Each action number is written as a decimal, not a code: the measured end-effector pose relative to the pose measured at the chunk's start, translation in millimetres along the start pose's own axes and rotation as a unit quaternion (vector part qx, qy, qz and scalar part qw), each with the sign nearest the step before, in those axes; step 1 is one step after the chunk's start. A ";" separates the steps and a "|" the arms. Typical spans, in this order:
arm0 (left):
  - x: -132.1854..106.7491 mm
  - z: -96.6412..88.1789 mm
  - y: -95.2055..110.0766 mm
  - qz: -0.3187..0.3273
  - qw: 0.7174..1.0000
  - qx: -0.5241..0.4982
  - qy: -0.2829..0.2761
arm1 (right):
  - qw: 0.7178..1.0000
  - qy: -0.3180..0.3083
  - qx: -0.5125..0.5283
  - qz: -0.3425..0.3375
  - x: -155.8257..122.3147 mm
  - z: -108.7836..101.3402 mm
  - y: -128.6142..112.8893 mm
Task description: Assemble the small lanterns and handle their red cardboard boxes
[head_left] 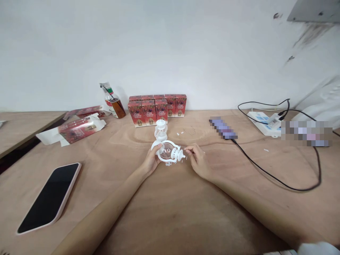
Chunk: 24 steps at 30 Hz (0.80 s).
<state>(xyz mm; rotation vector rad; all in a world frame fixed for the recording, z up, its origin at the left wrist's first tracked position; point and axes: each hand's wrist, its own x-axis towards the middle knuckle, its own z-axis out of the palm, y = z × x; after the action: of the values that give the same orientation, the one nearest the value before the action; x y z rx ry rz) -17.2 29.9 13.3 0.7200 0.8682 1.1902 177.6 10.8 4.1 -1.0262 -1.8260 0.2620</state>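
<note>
A small white lantern with a clear globe (169, 152) lies on its side at the middle of the wooden table (170, 212). My left hand (151, 161) is closed round its base end and holds it. My right hand (198, 161) is pinched at the lantern's top end, fingertips together on something thin that I cannot make out. A second white lantern (160, 130) stands upright just behind the held one.
Several red boxes (156, 108) stand in rows at the wall, with flattened red boxes (77, 129) and a bottle of brown liquid (114, 102) to their left. A black phone in a pink case (50, 196) lies front left. A black cable (265, 170) and white power strip (264, 122) are on the right.
</note>
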 end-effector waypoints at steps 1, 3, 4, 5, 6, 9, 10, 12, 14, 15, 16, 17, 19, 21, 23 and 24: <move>-0.3 0.5 0.1 0.002 1.000 0.001 0.001 | 1.000 -0.001 -0.001 -0.003 -0.1 0.2 0.4; -0.9 1.7 0.3 0.008 1.000 0.003 0.003 | 1.000 -0.004 -0.005 -0.013 -0.3 0.2 1.3; -1.0 2.2 0.3 0.011 1.000 0.003 0.005 | 1.000 -0.006 -0.006 -0.018 -0.5 0.2 1.8; -1.0 2.5 0.4 0.014 1.000 0.002 0.007 | 1.000 -0.006 -0.006 -0.023 -0.7 0.1 2.1; -0.9 2.6 0.5 0.014 1.000 0.001 0.009 | 1.000 -0.005 -0.005 -0.027 -1.0 0.0 2.4; -0.2 1.7 0.6 0.006 1.000 -0.006 0.015 | 0.999 0.000 -0.001 -0.039 -2.0 0.1 3.4; 0.2 1.3 0.6 0.003 1.000 -0.007 0.017 | 0.999 0.002 0.000 -0.040 -2.3 0.3 3.8; 0.6 0.6 0.7 -0.001 1.000 -0.009 0.020 | 0.999 0.001 0.003 -0.035 -2.7 0.8 4.7; 0.6 0.6 1.4 -0.003 1.000 -0.016 0.021 | 1.000 -0.010 0.007 -0.025 -2.6 1.6 5.3; 0.4 1.0 2.0 -0.004 1.000 -0.023 0.021 | 1.000 -0.020 0.009 -0.019 -2.4 2.0 5.4; 0.1 1.5 2.8 -0.006 0.999 -0.030 0.019 | 0.999 -0.029 0.012 -0.012 -2.1 2.4 5.1; -0.4 2.1 3.8 -0.010 0.999 -0.038 0.017 | 0.999 -0.037 0.016 -0.006 -1.8 2.6 4.6; -1.5 3.6 6.1 -0.024 0.999 -0.047 0.010 | 0.999 -0.047 0.026 0.006 -1.2 2.6 2.6; -2.8 5.0 8.4 -0.038 0.998 -0.048 0.007 | 0.998 -0.049 0.040 0.025 -0.7 1.7 0.2; -4.2 6.3 10.2 -0.047 0.998 -0.048 0.005 | 0.995 -0.058 0.059 0.064 -0.7 0.6 -1.5; -4.8 6.9 11.0 -0.048 0.998 -0.049 0.003 | 0.991 -0.066 0.075 0.089 -0.8 0.2 -1.8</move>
<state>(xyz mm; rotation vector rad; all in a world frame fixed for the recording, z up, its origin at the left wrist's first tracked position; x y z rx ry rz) -17.1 27.5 26.9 0.5881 0.8351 1.1411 176.6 9.2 4.5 -1.0881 -1.8024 0.5778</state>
